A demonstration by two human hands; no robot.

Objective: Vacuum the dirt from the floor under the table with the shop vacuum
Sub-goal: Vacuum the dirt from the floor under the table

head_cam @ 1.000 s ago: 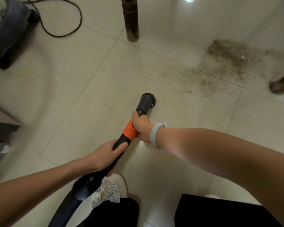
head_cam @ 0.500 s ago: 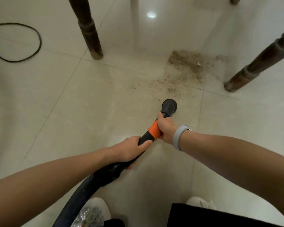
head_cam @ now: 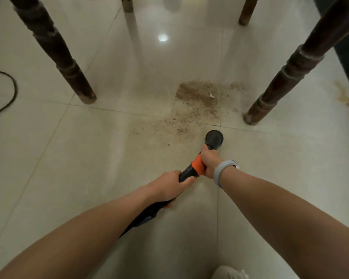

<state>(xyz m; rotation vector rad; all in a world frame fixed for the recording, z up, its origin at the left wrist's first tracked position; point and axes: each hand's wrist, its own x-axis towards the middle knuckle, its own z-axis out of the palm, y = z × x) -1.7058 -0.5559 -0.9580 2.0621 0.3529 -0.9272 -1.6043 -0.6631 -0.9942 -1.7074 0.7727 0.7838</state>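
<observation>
A patch of brown dirt (head_cam: 197,101) lies on the pale tiled floor between two dark table legs. The black vacuum nozzle (head_cam: 214,138) sits on the floor at the near edge of the dirt. My right hand (head_cam: 210,161) grips the wand just behind the nozzle, over its orange band (head_cam: 197,166). My left hand (head_cam: 169,186) grips the black wand further back, where the hose (head_cam: 147,213) runs down under my left forearm. The vacuum body is out of view.
Dark turned table legs stand at the left (head_cam: 69,71) and right (head_cam: 278,91), with two more legs at the back (head_cam: 245,13). A black cord (head_cam: 10,97) loops at the left edge. More dirt (head_cam: 344,96) lies at the far right. My shoe (head_cam: 228,272) shows at the bottom.
I have moved forward under the table. The nozzle has travelled to the near edge of the dirt patch. The vacuum body and most of the cord have left view.
</observation>
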